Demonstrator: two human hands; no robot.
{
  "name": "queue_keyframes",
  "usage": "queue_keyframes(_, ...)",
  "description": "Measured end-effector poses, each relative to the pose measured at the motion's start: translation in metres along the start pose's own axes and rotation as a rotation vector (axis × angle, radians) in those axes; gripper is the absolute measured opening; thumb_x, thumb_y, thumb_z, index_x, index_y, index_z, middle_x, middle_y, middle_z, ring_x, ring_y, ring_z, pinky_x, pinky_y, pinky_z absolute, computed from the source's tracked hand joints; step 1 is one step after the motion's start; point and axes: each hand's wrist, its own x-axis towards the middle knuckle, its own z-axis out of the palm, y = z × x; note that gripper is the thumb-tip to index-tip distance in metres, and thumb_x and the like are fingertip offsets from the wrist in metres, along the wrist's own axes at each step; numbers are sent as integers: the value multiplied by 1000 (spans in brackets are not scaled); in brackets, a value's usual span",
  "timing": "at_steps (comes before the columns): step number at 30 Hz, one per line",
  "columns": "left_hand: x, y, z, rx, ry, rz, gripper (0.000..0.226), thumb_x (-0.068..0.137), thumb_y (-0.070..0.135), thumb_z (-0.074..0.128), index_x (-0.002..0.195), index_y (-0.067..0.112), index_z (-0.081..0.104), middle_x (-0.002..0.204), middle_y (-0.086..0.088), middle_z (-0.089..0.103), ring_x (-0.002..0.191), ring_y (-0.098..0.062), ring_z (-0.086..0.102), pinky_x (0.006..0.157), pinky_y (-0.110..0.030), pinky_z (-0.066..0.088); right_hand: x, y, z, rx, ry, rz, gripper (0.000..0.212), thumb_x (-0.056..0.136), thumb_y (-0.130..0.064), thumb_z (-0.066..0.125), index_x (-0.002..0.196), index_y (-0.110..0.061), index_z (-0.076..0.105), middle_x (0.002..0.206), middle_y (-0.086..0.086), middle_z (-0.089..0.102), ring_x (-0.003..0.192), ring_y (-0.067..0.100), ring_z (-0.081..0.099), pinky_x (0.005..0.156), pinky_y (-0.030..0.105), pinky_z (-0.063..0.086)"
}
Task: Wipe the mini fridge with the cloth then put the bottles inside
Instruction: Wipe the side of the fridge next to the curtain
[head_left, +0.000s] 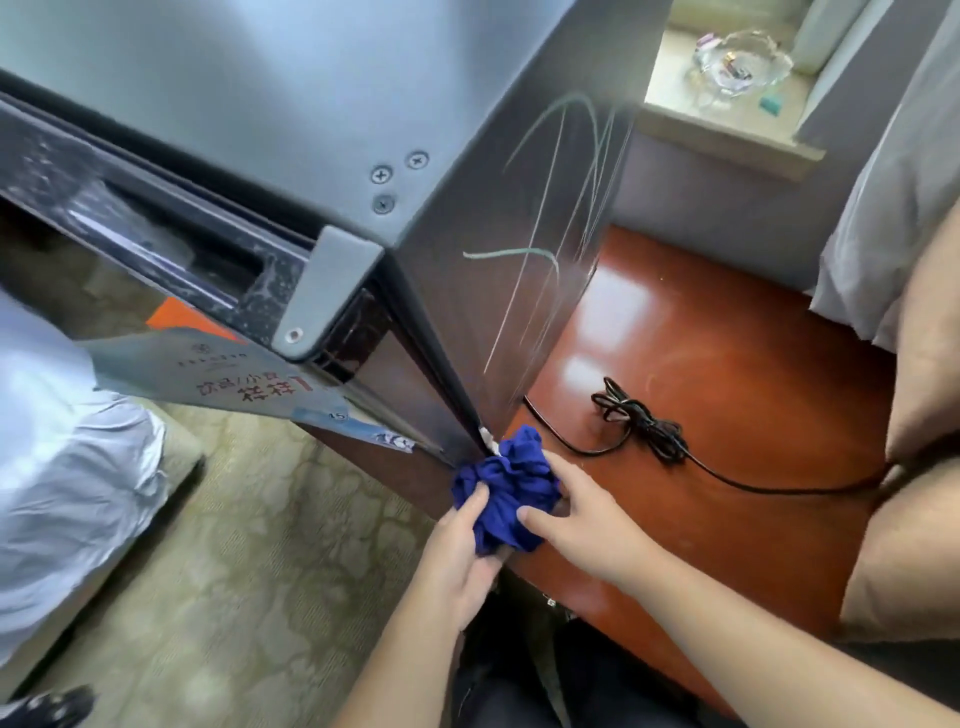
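The grey mini fridge (249, 93) fills the upper left, seen from above, with its door (171, 260) shut and scratch marks down its dark right side (524, 249). A crumpled blue cloth (511, 486) is bunched at the fridge's lower front corner on the wooden surface. My left hand (462, 556) grips the cloth from the left, thumb on top. My right hand (582, 519) holds it from the right, fingers pressed into the fabric. No bottles are in view.
A red-brown wooden tabletop (727, 374) carries a coiled black power cord (639, 421). A glass dish (743, 62) sits on the sill behind. White bedding (67, 467) lies at left, tan cushions (914, 493) at right, patterned carpet (249, 571) below.
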Motion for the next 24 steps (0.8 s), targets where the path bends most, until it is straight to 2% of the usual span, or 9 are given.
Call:
queue_keyframes(4, -62, 13, 36, -1, -125, 63, 36, 99, 15, 47, 128, 5, 66, 124, -17, 73, 103, -27, 74, 87, -41, 55, -36, -21, -52, 95, 59, -67, 63, 77, -40, 75, 136, -49, 55, 132, -19, 64, 110, 7, 68, 105, 43, 52)
queue_keyframes(5, -74, 15, 43, 27, -142, 96, 37, 98, 15, 45, 127, 6, 66, 126, -16, 72, 106, -28, 73, 88, -42, 55, -43, -26, -61, 118, 76, -101, 60, 80, -35, 76, 135, -50, 56, 131, -22, 64, 112, 4, 67, 106, 40, 52)
queue_keyframes(7, -96, 19, 58, 179, -102, 228, 36, 96, 15, 46, 123, 10, 69, 126, -15, 72, 113, -30, 70, 95, -47, 54, -57, -41, -73, 150, 107, -195, 59, 88, -20, 75, 133, -51, 55, 129, -29, 65, 116, -3, 64, 106, 24, 48)
queue_keyframes(9, -120, 24, 76, 521, 0, 479, 33, 90, 21, 53, 118, 23, 71, 118, -3, 77, 112, -23, 71, 103, -50, 52, -68, -58, -77, 202, 120, -292, 58, 90, -10, 73, 132, -47, 55, 126, -32, 66, 118, -7, 61, 99, 10, 44)
queue_keyframes(12, -159, 37, 99, 935, 151, 871, 32, 91, 28, 63, 118, 44, 62, 105, 25, 73, 98, 6, 66, 88, -28, 53, -80, -86, -79, 308, 152, -416, 58, 90, -7, 71, 134, -40, 55, 125, -25, 68, 121, -1, 62, 104, 19, 48)
queue_keyframes(14, -182, 50, 109, 1099, 263, 1166, 47, 89, 20, 69, 130, 40, 59, 112, 20, 69, 104, 0, 61, 90, -27, 50, -84, -103, -82, 356, 187, -494, 57, 89, -6, 71, 134, -37, 55, 124, -20, 69, 121, 5, 63, 106, 28, 49)
queue_keyframes(17, -201, 68, 116, 1356, 551, 1580, 72, 76, 11, 81, 143, 21, 57, 134, -1, 53, 111, -25, 49, 102, -40, 42, -86, -125, -85, 429, 138, -593, 62, 90, 0, 70, 138, -34, 53, 128, -11, 69, 121, 14, 66, 103, 35, 54)
queue_keyframes(20, -211, 83, 118, 1461, 728, 1666, 74, 70, 7, 82, 139, 24, 62, 130, -5, 49, 105, -32, 48, 96, -46, 42, -83, -140, -78, 501, 5, -602, 68, 89, 1, 72, 142, -36, 48, 130, -6, 67, 116, 14, 70, 97, 30, 58)
queue_keyframes(24, -215, 95, 114, 1713, 805, 1630, 81, 68, 1, 78, 141, 29, 59, 117, 2, 57, 105, -26, 45, 84, -45, 37, -81, -142, -62, 410, -38, -564, 72, 85, -10, 79, 142, -39, 46, 130, -2, 55, 106, 3, 70, 86, 18, 58)
